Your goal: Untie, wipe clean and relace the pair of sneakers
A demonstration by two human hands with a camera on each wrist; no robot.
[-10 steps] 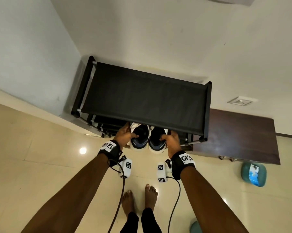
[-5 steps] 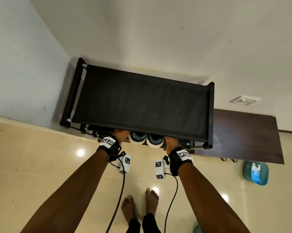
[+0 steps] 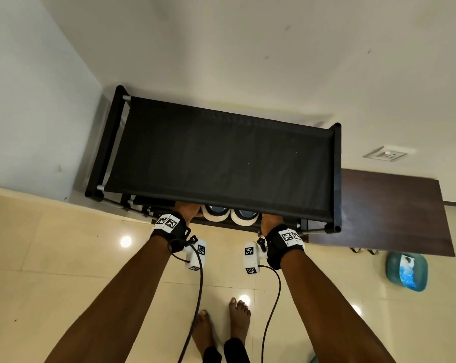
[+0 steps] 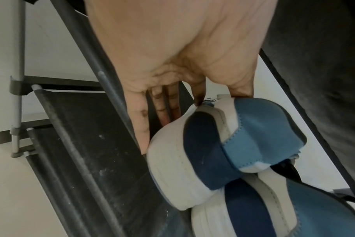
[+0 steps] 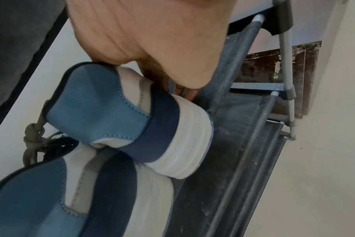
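The pair of blue, navy and white sneakers sits side by side on a lower shelf of the black shoe rack (image 3: 221, 158). In the head view only the heels of the left sneaker (image 3: 215, 213) and the right sneaker (image 3: 243, 216) stick out under the top shelf. My left hand (image 3: 186, 209) grips the left sneaker (image 4: 223, 144), thumb on its collar and fingers down its outer side. My right hand (image 3: 271, 221) grips the right sneaker (image 5: 116, 115) the same way. Grey knotted laces (image 5: 32, 136) show between the two shoes. The toes are hidden.
The rack stands in a wall corner, with several dusty fabric shelves (image 4: 87, 144) below. A dark brown wooden panel (image 3: 394, 210) lies at its right, and a teal packet (image 3: 406, 271) lies on the tiled floor. My bare feet (image 3: 221, 328) stand just behind the rack.
Both hands have pushed the sneakers further in under the top shelf. A second ago the shoe openings were in plain view; now only the heels show.
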